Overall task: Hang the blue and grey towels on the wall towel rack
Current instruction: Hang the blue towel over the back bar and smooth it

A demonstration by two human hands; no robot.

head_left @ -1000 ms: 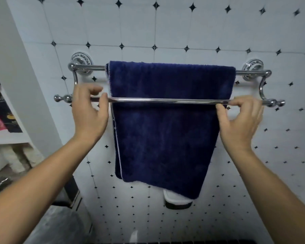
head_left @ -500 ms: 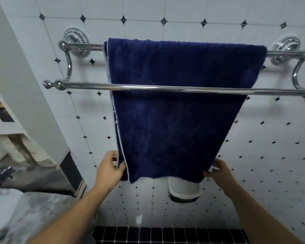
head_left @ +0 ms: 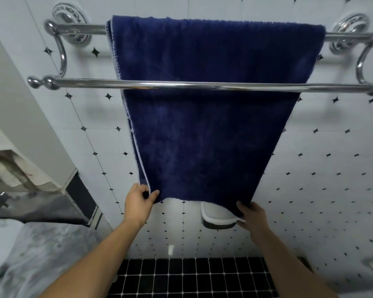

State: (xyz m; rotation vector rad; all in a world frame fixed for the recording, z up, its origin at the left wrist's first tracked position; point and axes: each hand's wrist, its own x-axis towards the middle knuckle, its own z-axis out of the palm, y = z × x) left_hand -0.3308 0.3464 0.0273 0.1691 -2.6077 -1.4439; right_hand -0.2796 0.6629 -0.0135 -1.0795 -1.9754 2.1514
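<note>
- I see the blue towel (head_left: 207,117) draped over the far, upper bar (head_left: 88,32) of the towel rack (head_left: 60,54), which is fixed to the white tiled wall (head_left: 332,168).
- The towel hangs down behind the near, lower bar (head_left: 91,83), which crosses in front of the cloth about a third of the way down.
- The towel sits between the two round wall mounts, its right edge closer to the right mount than its left edge is to the left one.
- My left hand (head_left: 138,203) pinches the towel's bottom left corner, thumb on the front of the cloth and fingers curled behind it.
- My right hand (head_left: 251,214) grips the bottom right corner, thumb on the front and fingers tucked behind the hem.
- Both forearms reach up from the near edge of the view, well apart.
- A white holder (head_left: 218,216) is on the wall just below the towel's hem, partly hidden by the cloth, just left of my right hand.
- Black floor tiles (head_left: 192,276) lie below the wall.
- A grey mottled surface (head_left: 41,254) fills the near left; I cannot tell what it is.
</note>
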